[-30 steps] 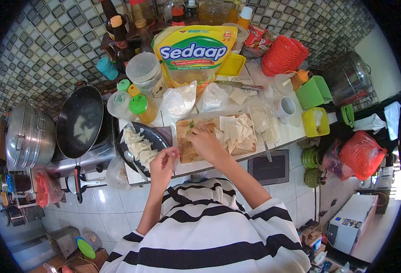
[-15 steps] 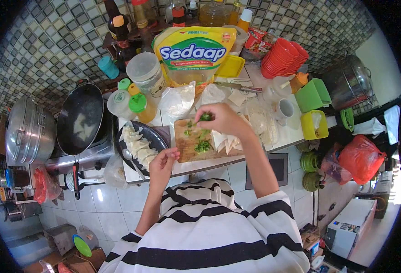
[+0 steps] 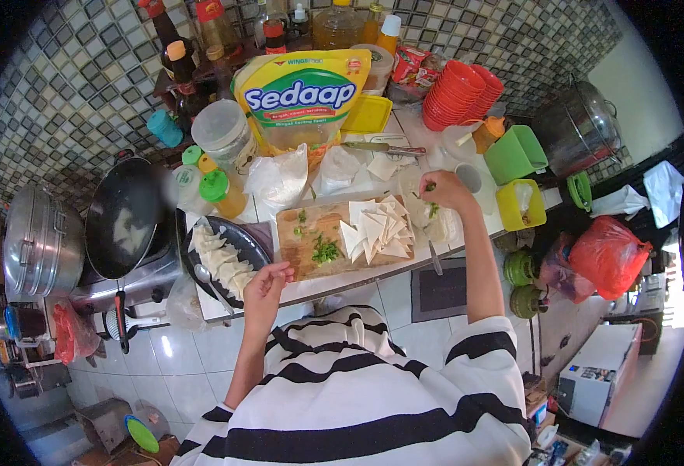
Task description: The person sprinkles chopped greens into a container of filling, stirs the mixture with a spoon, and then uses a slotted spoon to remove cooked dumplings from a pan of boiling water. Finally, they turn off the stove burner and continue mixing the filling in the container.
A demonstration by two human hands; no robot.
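Note:
My right hand (image 3: 448, 192) is closed in a pinch on some chopped green leaves (image 3: 433, 208), above a clear container (image 3: 444, 230) with pale contents. A metal handle (image 3: 434, 258) sticks out near that container. My left hand (image 3: 268, 286), its fingers curled together, is by the front left of the wooden cutting board (image 3: 289, 247); nothing shows in it. On the board lie a small heap of chopped greens (image 3: 326, 250) and a pile of white triangular wrappers (image 3: 377, 229). Left of it, a black plate (image 3: 258, 247) holds a row of folded pale dumplings (image 3: 222, 258) and a spoon (image 3: 204, 274).
A black wok (image 3: 103, 233) with pale pieces inside sits on the stove at left, beside a steamer pot (image 3: 39, 245). Behind the board stand a yellow Sedaap pouch (image 3: 299, 97), bottles and a knife (image 3: 385, 147). Red bowls (image 3: 454, 97) and a green container (image 3: 515, 153) stand at right.
My right hand has moved right with the greens, from over the board to above the clear container. The wrapper pile is now uncovered. My left hand stays near the board's front left.

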